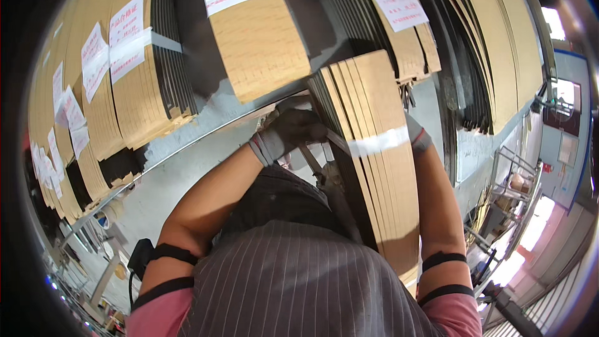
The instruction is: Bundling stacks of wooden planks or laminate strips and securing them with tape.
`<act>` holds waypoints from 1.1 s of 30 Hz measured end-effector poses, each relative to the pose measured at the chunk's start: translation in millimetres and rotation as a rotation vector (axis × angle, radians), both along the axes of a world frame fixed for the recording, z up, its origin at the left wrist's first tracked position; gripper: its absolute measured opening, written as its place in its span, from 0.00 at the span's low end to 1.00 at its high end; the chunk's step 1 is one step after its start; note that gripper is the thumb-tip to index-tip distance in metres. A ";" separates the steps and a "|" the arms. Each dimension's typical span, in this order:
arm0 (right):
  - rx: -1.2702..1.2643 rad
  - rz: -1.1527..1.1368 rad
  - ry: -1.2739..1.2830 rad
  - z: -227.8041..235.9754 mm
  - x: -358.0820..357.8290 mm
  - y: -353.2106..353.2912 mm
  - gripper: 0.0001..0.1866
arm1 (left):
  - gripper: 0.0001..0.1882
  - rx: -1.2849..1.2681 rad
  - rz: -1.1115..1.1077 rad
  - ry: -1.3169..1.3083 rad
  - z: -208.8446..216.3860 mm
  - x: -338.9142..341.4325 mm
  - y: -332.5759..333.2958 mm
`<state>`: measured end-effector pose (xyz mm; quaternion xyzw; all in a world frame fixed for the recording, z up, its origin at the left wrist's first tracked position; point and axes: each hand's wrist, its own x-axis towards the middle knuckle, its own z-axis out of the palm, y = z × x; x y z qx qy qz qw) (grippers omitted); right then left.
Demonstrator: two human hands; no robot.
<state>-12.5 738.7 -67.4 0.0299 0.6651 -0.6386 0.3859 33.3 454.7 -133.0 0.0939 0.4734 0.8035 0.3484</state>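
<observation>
A long bundle of tan and dark board strips (380, 193) leans upright in front of my apron, its far end over the table edge. White tape (379, 142) wraps around its middle. My left hand (293, 132), in a dark grey glove, is closed at the bundle's left side, near the tape. On the opposite side my right hand (417, 133), gloved with a red-trimmed cuff, presses against the bundle; its fingers are mostly hidden behind the strips.
On the grey table (215, 109) stand several similar strip stacks: a labelled row (134, 97) at left, a tan stack (259, 56) in the middle, a labelled stack (405, 43) beyond the bundle and long strips (505, 43) at right. A metal rack (515, 181) stands farther right.
</observation>
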 end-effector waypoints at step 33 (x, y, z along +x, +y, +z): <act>0.566 -0.134 1.041 127.4 107.2 -91.1 0.27 | 0.14 -0.483 -0.386 0.824 237.7 -6.5 -10.4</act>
